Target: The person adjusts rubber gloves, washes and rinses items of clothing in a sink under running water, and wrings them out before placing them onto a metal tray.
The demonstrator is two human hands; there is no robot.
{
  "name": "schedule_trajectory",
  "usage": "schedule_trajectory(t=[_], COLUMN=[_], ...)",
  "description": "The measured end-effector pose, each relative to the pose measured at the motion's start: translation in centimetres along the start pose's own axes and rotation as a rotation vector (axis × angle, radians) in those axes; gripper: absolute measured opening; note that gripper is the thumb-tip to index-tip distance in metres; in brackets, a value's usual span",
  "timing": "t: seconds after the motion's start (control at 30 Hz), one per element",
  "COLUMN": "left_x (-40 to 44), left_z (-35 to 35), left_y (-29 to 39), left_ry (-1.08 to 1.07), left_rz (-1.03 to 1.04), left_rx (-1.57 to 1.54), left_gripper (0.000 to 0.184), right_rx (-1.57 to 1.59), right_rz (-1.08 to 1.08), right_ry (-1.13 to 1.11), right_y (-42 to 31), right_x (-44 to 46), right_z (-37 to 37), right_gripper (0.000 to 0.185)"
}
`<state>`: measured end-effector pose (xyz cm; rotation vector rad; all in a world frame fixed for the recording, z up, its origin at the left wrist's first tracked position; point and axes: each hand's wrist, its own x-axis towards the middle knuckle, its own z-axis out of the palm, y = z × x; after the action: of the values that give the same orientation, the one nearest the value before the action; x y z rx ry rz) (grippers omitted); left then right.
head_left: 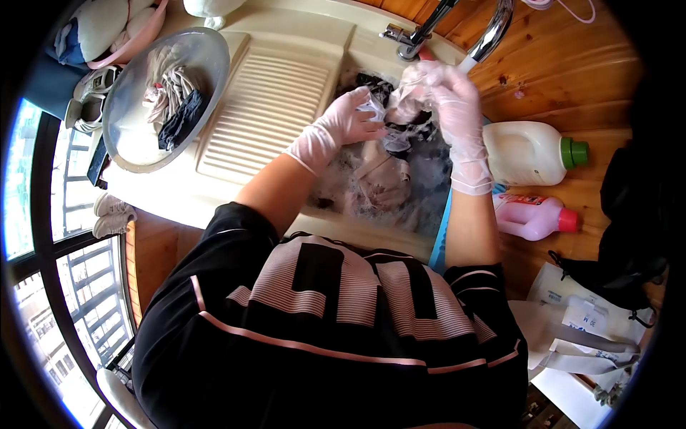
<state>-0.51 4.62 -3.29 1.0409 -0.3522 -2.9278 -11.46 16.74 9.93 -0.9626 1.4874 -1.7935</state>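
Observation:
Both my hands wear thin whitish gloves and are over the sink (300, 202), which holds cloudy, foamy water. My right hand (455, 89) grips a wet, pale garment (409, 93) near the faucet, its fingers slightly blurred. My left hand (348, 118) has its fingers spread at the sink's left side, close to a whitish-blue wet cloth (373, 107); whether it touches the cloth is hard to see. Below the hands, a beige garment (382, 175) is partly under water. Dark clothing (375, 82) lies at the back of the sink.
A ribbed washboard (261, 107) adjoins the sink's left side. Beyond it stands a translucent basin (128, 143) with several garments. To the right are a white bottle with a green cap (525, 154) and a pink bottle (529, 217). The faucet (493, 36) rises behind my right hand.

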Motion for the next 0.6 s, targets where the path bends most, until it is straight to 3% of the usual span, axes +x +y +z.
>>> schedule_trajectory(t=[0.03, 0.1, 0.17, 0.23, 0.27, 0.3, 0.33, 0.37, 0.4, 0.43, 0.47, 0.53, 0.6], left_x=[-0.2, -0.8, 3.1, 5.6, 5.3, 5.0, 4.6, 3.5, 2.4, 2.2, 2.2, 2.2, 5.8], left_z=[1.6, 4.1, 3.4, 2.4, 2.2, 2.0, 1.8, 2.3, 2.7, 3.3, 3.7, 4.2, 0.8], left_y=[-0.4, -1.1, -1.7, -2.3, -3.3, -4.2, -5.2, -5.7, -6.2, -6.3, -6.4, -5.9, -5.0], left_ry=[0.025, -0.139, -1.089, -0.577, -0.676, -0.78, -0.887, -0.672, -0.439, -0.424, -0.406, -0.365, -0.53], left_rz=[-0.028, -0.046, -0.249, 0.025, 0.137, 0.245, 0.344, 0.491, 0.581, 0.471, 0.365, 0.168, 1.058], left_rx=[-0.091, -0.132, -0.54, -0.158, -0.21, -0.275, -0.348, -0.113, 0.137, 0.114, 0.09, 0.044, 0.681], left_gripper=[0.047, 0.048, 0.042, 0.04, 0.036, 0.032, 0.029, 0.028, 0.028, 0.026, 0.024, 0.024, 0.027], right_rx=[-0.038, -0.014, -0.223, -0.672, -0.665, -0.909, -1.021, -1.132, -1.194, -1.243, -1.031, -1.013, -1.089], right_rz=[0.031, 0.107, -0.067, -0.335, -0.364, -0.424, -0.369, -0.31, -0.105, 0.105, 0.127, 0.288, 0.308], right_ry=[0.001, 0.129, 0.133, 0.157, 0.169, 0.212, 0.22, 0.228, 0.266, 0.299, 0.333, 0.338, 0.332], right_y=[0.1, 1.7, 2.6, 6.4, 5.0, 5.0, 6.3, 7.7, 7.5, 7.5, 9.5, 9.5, 8.8], right_x=[-0.2, -1.8, -3.5, -4.0, -4.1, -4.1, -3.7, -3.0, -2.1, -1.1, 0.3, 1.5, 0.9], right_z=[0.6, 2.6, 4.1, 4.1, 5.4, 5.4, 4.7, 3.8, 3.3, 2.6, 0.3, -0.8, 0.3], right_gripper=[0.011, 0.013, 0.006, 0.003, 0.009, 0.007, 0.014, 0.025, 0.035, 0.047, 0.053, 0.047, 0.044])
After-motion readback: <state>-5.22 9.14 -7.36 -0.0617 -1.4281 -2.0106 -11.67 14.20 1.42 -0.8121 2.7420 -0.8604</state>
